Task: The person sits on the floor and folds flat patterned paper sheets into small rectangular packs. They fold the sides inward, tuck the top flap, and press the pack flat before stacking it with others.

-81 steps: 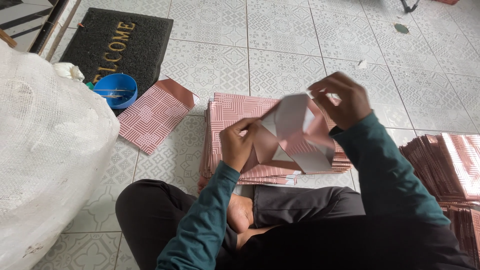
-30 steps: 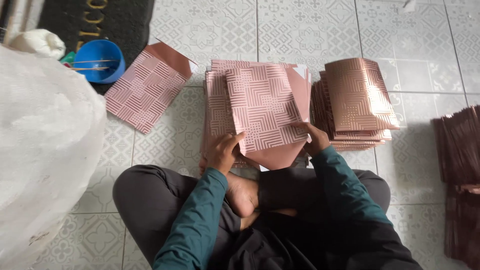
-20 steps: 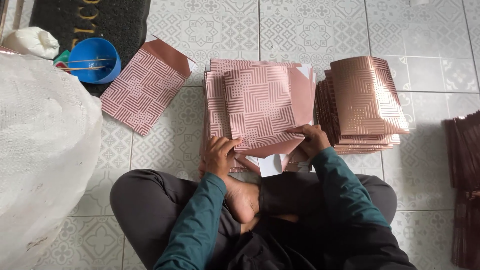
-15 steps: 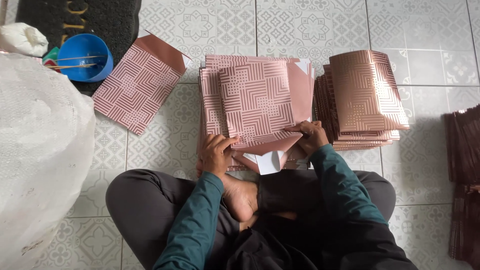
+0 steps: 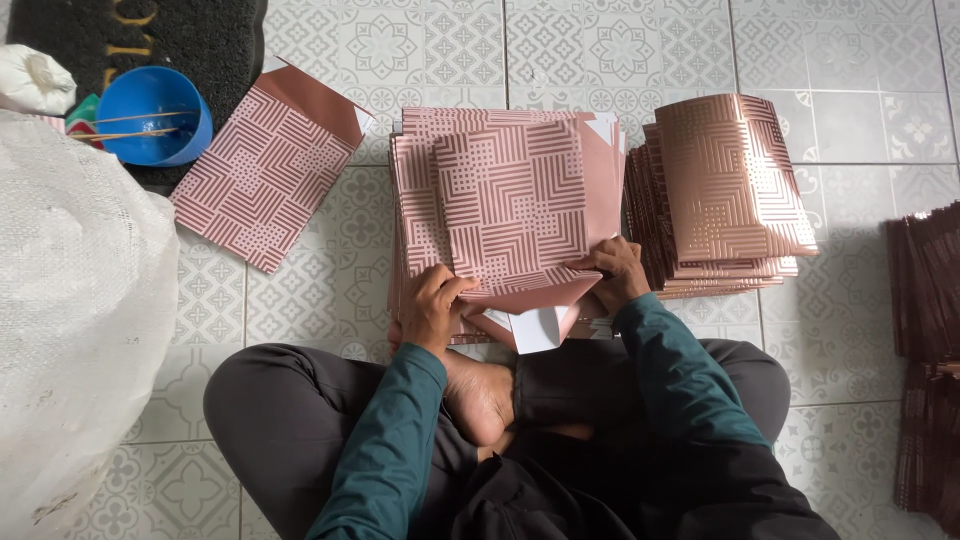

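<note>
A large white woven plastic sack (image 5: 75, 330) filled the left edge of the view, standing on a grey patterned tile floor (image 5: 850, 330). A person sat cross-legged on that floor in dark trousers and teal sleeves. Straight ahead lay a stack of flat pink paper sheets printed with a white geometric maze pattern (image 5: 420, 200), kept within easy reach. To its right sat a pile of finished shiny rose-coloured folded bags (image 5: 730, 190), slightly curled, set aside together. One more patterned folded piece (image 5: 265, 175) lay apart on the left, angled. A dark stack (image 5: 925, 330) showed at the right edge.

On top of the middle stack rested the patterned paper bag being folded (image 5: 515, 215). The left hand (image 5: 432, 305) pinched its lower left corner, fingers curled over the edge. The right hand (image 5: 615, 272) pressed flat on the lower right fold, apparently to keep the crease sharp while the white inner flap hung below.

A small blue plastic bowl holding thin sticks (image 5: 152, 115) sat far left beside a dark doormat (image 5: 200, 40).
</note>
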